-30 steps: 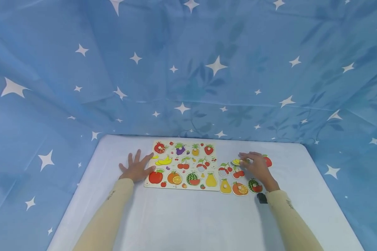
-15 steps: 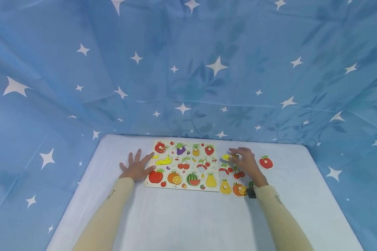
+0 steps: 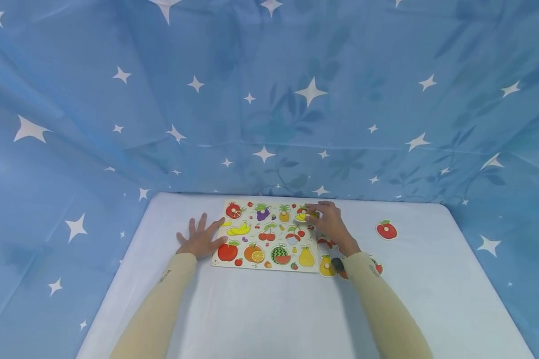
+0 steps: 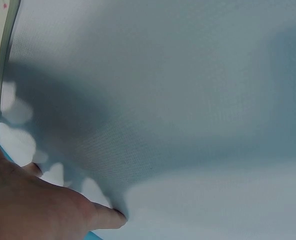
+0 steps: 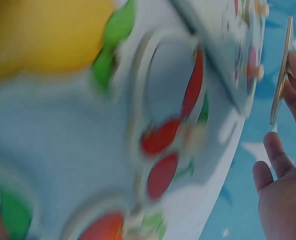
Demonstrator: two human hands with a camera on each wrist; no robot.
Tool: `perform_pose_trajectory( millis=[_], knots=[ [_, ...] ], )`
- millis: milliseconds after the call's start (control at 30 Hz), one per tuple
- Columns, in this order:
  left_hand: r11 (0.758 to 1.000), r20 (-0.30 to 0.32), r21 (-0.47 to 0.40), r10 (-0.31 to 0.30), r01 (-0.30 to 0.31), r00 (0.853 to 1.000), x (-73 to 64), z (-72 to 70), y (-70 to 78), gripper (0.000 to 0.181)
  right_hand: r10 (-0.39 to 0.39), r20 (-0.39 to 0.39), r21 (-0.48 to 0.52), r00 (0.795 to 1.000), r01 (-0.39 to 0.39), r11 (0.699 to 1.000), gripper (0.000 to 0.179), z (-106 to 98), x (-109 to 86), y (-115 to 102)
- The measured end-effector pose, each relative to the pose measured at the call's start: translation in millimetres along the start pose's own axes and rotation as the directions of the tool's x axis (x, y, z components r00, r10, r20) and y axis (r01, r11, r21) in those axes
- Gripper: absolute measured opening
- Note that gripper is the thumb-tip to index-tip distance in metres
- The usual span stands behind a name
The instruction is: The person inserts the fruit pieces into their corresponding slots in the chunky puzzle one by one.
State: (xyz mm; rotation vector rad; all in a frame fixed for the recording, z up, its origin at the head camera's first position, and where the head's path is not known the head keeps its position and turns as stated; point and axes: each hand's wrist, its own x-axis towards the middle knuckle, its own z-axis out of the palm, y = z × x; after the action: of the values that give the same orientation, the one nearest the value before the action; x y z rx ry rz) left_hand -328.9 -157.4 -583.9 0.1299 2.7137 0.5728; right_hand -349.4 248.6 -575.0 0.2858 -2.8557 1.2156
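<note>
My left hand (image 3: 202,239) rests with spread fingers at the left edge of a fruit puzzle board (image 3: 249,266), thumb and forefinger on it. In the left wrist view this hand (image 4: 38,205) lies on the white cloth close to the board's edge. My right hand (image 3: 330,224) pinches a banana puzzle piece (image 3: 301,217) above the board's right side, over the printed strawberry. The right wrist view shows that puzzle piece (image 5: 282,70) almost edge-on between thumb and fingers, apart from the board.
Right of the board lie a pear piece (image 3: 327,267), a partly hidden watermelon piece (image 3: 377,267) and cherry pieces under the right wrist. An apple piece (image 3: 387,230) sits farther right. Blue star-patterned cloth (image 3: 269,99) rises behind the white table (image 3: 251,314).
My right hand has carried the banana piece leftward, from the loose pieces to over the board. The apple piece has come into full view. My left hand stays on the board.
</note>
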Motion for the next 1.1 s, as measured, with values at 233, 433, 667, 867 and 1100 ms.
perform_pose_trajectory(
  millis=[233,433,667,867,1100],
  knots=[
    [1.0,-0.005,-0.009,-0.009,0.009,1.0,-2.7,-0.1,2.9,0.077,-0.13,-0.02,0.016,0.991,0.13,0.991,0.028,25.8,15.4,-15.7],
    [0.999,0.021,0.015,-0.03,0.029,0.999,-3.3,-4.8,6.1,0.076,-0.177,-0.006,0.013,0.984,0.177,0.984,0.026,48.8,26.5,-34.5],
    [0.999,0.025,0.039,-0.027,0.026,0.999,3.3,-1.8,4.0,0.077,-0.175,0.042,0.01,0.984,0.175,0.985,0.014,70.3,37.9,-54.8],
    [0.998,0.028,0.062,-0.036,0.034,0.999,7.9,-1.4,3.2,0.077,-0.129,0.088,-0.033,0.988,0.132,0.991,0.004,91.1,47.9,-72.4],
    [0.996,0.027,0.079,-0.049,0.047,0.998,2.7,-2.2,4.7,0.076,-0.153,0.126,-0.04,0.98,0.159,0.986,0.009,115.1,47.8,-95.8]
  ],
)
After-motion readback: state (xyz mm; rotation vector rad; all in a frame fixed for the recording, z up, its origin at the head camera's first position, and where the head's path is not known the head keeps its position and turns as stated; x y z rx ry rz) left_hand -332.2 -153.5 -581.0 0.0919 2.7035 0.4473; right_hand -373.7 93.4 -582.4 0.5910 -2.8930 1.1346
